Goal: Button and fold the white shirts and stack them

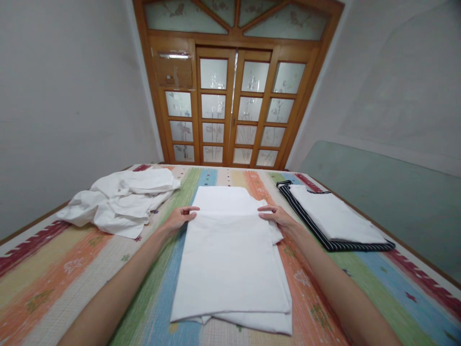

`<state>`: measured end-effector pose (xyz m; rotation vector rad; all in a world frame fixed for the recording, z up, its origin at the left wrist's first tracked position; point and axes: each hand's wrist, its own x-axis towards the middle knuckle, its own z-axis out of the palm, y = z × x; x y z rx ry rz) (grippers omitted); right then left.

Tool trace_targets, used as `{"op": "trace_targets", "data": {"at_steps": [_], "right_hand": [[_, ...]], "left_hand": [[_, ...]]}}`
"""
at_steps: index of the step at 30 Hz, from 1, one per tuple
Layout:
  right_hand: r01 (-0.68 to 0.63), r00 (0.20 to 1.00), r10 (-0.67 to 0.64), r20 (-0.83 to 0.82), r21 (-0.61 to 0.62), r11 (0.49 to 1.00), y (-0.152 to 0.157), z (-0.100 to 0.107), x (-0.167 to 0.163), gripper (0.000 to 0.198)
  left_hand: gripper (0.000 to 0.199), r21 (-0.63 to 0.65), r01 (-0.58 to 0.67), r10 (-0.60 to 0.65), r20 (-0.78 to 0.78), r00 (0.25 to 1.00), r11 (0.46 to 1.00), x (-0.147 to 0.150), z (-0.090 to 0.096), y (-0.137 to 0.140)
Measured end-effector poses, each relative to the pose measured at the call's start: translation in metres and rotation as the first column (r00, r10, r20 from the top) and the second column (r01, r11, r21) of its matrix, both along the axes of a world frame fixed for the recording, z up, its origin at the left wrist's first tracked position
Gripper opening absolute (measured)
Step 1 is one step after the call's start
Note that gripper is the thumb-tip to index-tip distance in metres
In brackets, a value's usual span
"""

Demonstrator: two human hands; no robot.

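Nearest to the person, a white folded cloth [230,254] is lying flat along the middle of the striped bedspread [72,283], its doubled edge sitting at the near end and its far end reaching up the bed. Both bare forearms are stretching out alongside it. The left hand [179,217] is resting palm down at the cloth's left edge, fingers reaching flat onto the fabric at a fold line, pressing rather than gripping. The right hand [276,216] is mirroring it at the right edge, fingers lying loosely spread on the fabric; whether the thumb is pinching a layer beneath, I cannot tell. Off to the right, well apart, a folded white garment [336,220] is sitting on a dark striped piece [317,230]. To the left, a crumpled white heap [120,202] is lying near the bed's edge. Beyond the bed, a wooden door [236,101] with frosted panes is standing closed.
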<state>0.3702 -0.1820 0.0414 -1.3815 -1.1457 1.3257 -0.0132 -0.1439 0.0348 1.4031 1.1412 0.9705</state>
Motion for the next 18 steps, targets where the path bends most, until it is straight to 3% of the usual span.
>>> {"op": "trace_targets", "data": {"at_steps": [4,7,11,15,18], "right_hand": [[-0.015,0.999,0.018,-0.048,0.064,0.998,-0.006,0.013,0.002,0.044],[-0.066,0.993,0.050,0.104,0.157,0.985,-0.008,0.021,0.001,0.052],[-0.014,0.946,-0.072,0.316,0.262,0.965,-0.009,0.021,-0.002,0.053],[0.003,0.838,-0.210,0.503,0.381,0.924,-0.006,0.017,-0.005,0.047],[-0.017,0.690,-0.354,0.631,0.504,0.864,-0.006,0.018,-0.005,0.035]], "left_hand": [[0.068,0.041,0.039,-0.039,-0.005,0.999,0.998,-0.005,0.013,-0.003],[0.064,0.124,0.090,-0.074,-0.129,0.989,0.988,-0.007,0.025,-0.005],[0.042,0.313,0.050,0.062,-0.339,0.939,0.949,-0.002,0.038,-0.010],[0.030,0.476,-0.009,0.232,-0.411,0.882,0.879,0.006,0.044,-0.020],[0.025,0.578,0.008,0.317,-0.459,0.830,0.816,0.009,0.047,-0.026]]}}
